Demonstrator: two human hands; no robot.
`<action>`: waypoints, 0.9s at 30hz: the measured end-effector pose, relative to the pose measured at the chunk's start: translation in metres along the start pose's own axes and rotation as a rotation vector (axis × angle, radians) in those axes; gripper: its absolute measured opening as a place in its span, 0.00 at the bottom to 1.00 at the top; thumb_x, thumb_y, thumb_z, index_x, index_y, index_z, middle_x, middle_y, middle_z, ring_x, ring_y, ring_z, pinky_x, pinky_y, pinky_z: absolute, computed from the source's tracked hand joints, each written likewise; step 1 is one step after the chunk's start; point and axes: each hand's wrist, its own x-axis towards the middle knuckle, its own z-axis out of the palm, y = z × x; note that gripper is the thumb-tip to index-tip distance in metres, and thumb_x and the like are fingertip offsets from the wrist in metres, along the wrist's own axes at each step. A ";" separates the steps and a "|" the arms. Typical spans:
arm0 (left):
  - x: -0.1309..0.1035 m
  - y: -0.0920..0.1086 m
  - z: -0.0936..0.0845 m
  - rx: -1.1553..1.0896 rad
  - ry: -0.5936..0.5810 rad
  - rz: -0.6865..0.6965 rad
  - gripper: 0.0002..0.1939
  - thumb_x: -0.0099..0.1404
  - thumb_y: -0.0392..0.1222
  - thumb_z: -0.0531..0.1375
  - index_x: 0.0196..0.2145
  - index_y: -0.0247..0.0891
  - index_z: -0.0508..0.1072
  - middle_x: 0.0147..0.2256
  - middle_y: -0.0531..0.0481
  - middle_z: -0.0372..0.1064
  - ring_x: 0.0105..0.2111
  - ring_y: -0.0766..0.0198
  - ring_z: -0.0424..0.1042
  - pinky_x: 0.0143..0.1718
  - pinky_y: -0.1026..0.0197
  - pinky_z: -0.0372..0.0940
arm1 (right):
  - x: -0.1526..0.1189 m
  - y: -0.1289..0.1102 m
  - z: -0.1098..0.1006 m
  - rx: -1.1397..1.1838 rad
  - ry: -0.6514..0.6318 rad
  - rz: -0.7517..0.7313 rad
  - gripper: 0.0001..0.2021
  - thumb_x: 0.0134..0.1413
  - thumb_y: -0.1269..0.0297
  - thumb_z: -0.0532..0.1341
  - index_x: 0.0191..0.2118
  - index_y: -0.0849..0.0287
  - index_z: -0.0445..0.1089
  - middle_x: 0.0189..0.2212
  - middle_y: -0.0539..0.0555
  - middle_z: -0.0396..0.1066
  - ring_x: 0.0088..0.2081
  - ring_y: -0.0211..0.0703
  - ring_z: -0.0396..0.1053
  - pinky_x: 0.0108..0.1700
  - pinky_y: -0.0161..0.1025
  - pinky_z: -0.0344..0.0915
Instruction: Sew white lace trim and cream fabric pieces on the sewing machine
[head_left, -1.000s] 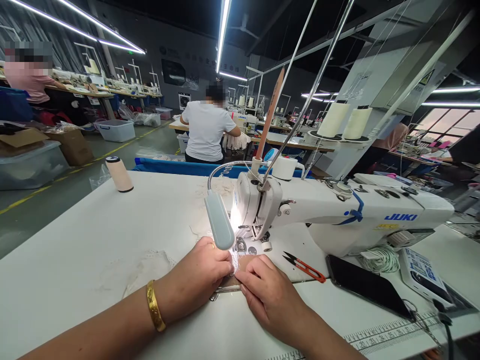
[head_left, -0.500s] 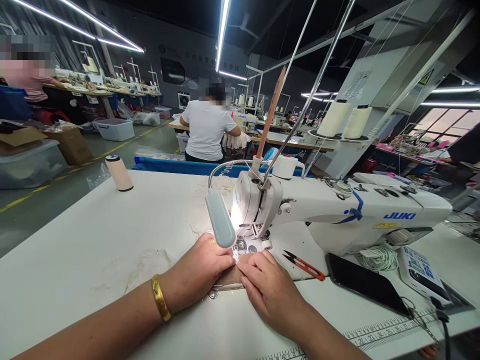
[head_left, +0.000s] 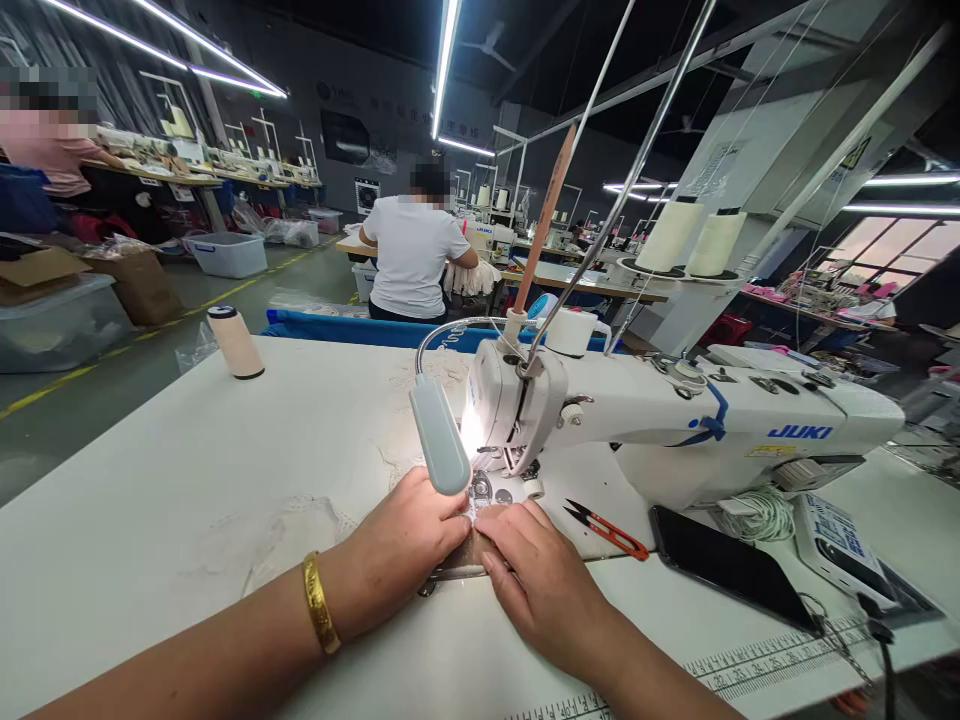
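In the head view a white sewing machine (head_left: 600,400) stands on the table, its lamp (head_left: 441,437) glowing over the needle area. My left hand (head_left: 409,530) lies left of the presser foot, its thumb and fingers closed on a small piece of beige fabric (head_left: 469,556). From the right, my right hand (head_left: 541,568) grips the same fabric, fingers bent and fingertips close to my left thumb. Part of the fabric is hidden under both hands. White lace (head_left: 300,535) spreads over the table beside my left forearm.
Orange thread snips (head_left: 607,530) and a black phone (head_left: 731,565) lie right of my right hand. A coiled cable (head_left: 757,515) sits behind the phone. A thread cone (head_left: 236,343) stands at the far left. A person in a white shirt (head_left: 416,255) sits ahead.
The beige fabric between my hands has shifted slightly toward the presser foot. Both hands stay almost in place.
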 end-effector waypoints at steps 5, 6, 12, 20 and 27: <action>-0.004 0.000 -0.001 -0.003 -0.036 -0.027 0.13 0.69 0.26 0.52 0.29 0.36 0.70 0.33 0.49 0.70 0.32 0.61 0.65 0.30 0.59 0.55 | 0.003 -0.002 0.000 -0.047 -0.045 0.005 0.08 0.69 0.76 0.53 0.45 0.58 0.67 0.38 0.55 0.65 0.39 0.50 0.59 0.40 0.46 0.63; -0.005 0.000 -0.002 -0.009 -0.049 -0.031 0.13 0.69 0.25 0.52 0.29 0.36 0.69 0.32 0.50 0.70 0.31 0.62 0.65 0.29 0.59 0.54 | 0.003 -0.003 0.000 -0.064 -0.046 -0.007 0.09 0.69 0.76 0.52 0.45 0.58 0.67 0.38 0.55 0.65 0.39 0.50 0.59 0.39 0.45 0.63; -0.008 0.001 -0.005 -0.034 -0.087 -0.041 0.12 0.64 0.24 0.53 0.27 0.37 0.67 0.30 0.52 0.70 0.30 0.63 0.65 0.31 0.58 0.54 | 0.006 -0.004 -0.001 -0.167 -0.085 -0.076 0.10 0.67 0.79 0.52 0.44 0.60 0.67 0.37 0.55 0.64 0.37 0.48 0.59 0.37 0.43 0.62; -0.005 -0.004 -0.001 0.011 -0.102 -0.071 0.13 0.70 0.28 0.54 0.28 0.37 0.70 0.31 0.52 0.72 0.32 0.61 0.66 0.36 0.55 0.57 | 0.012 0.002 0.004 -0.229 -0.133 0.002 0.07 0.67 0.76 0.55 0.42 0.59 0.68 0.37 0.55 0.65 0.37 0.50 0.62 0.38 0.45 0.63; 0.001 -0.009 -0.003 0.034 -0.087 -0.119 0.14 0.71 0.30 0.55 0.27 0.36 0.69 0.31 0.52 0.71 0.31 0.62 0.65 0.33 0.57 0.54 | 0.011 0.005 0.008 -0.248 -0.061 0.004 0.11 0.68 0.73 0.53 0.49 0.58 0.70 0.36 0.56 0.66 0.37 0.53 0.65 0.36 0.46 0.63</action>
